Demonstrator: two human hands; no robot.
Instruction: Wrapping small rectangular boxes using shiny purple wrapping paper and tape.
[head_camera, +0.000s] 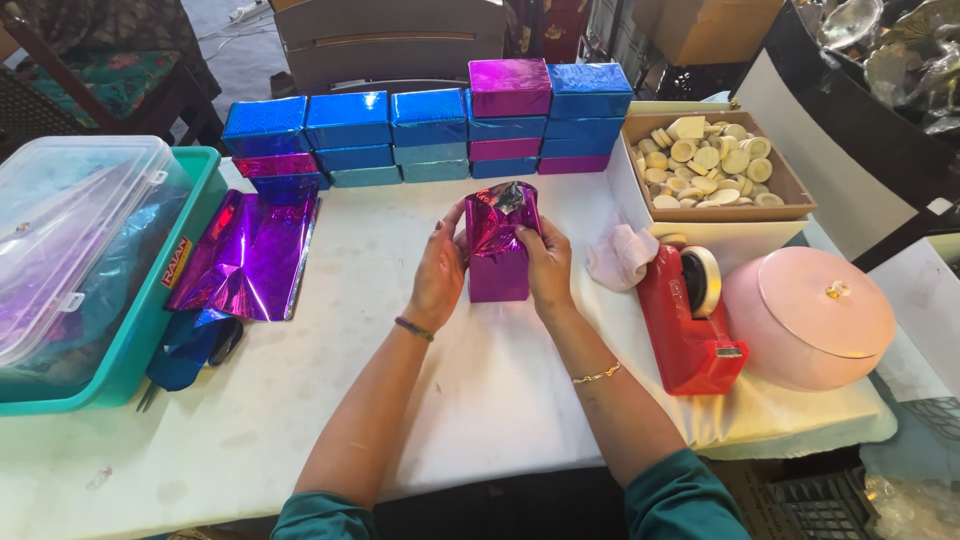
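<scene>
Both the left hand (438, 272) and right hand (545, 262) gripped the upright purple box (498, 262); loose foil (505, 205) risked tearing if tugged.

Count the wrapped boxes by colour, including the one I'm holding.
Blue boxes in stack: 13
Purple boxes in stack: 4
Half-wrapped purple box between left hand and right hand: 1
Total: 18
</scene>
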